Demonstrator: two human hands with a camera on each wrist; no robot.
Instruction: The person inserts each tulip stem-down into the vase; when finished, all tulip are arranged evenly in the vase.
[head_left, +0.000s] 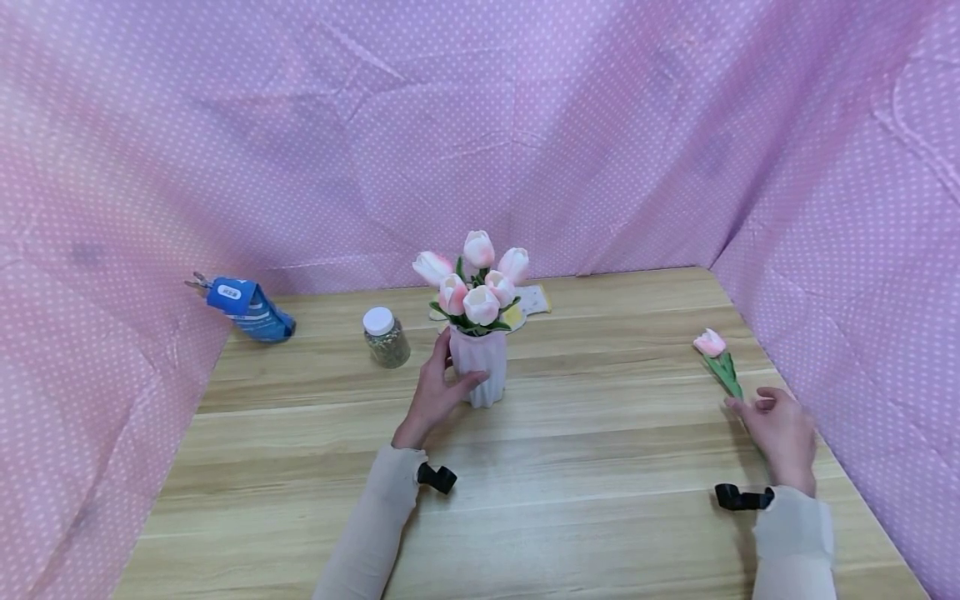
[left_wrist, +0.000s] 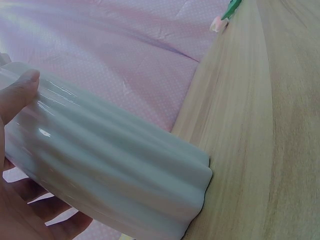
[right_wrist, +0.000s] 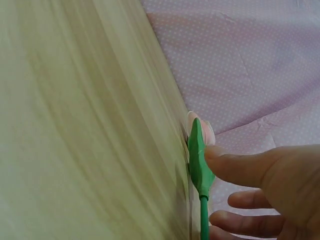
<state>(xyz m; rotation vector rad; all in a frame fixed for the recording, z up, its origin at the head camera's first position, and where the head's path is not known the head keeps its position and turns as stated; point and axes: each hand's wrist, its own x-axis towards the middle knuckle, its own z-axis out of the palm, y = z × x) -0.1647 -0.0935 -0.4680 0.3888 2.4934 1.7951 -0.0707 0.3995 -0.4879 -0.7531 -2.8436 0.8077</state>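
Observation:
A white fluted vase (head_left: 480,367) stands upright on the table, holding several pink-and-white tulips (head_left: 480,287) with green leaves. My left hand (head_left: 438,387) grips it from the left; in the left wrist view the thumb (left_wrist: 22,92) lies on its glossy wall and the fingers curve round the other side. Far to the right, a single tulip (head_left: 720,358) lies on the table, its bloom pointing away. My right hand (head_left: 780,433) is at its stem, thumb and fingers spread apart. In the right wrist view the thumb is close beside the green leaves (right_wrist: 200,167); whether it touches them I cannot tell.
Left of the vase stands a jar (head_left: 387,340) with a white lid. Farther left, a blue pouch (head_left: 251,308) leans near the table's edge. A flat yellow-and-grey item (head_left: 532,300) lies behind the vase. Pink dotted cloth (head_left: 480,125) hangs around the wooden table (head_left: 600,467).

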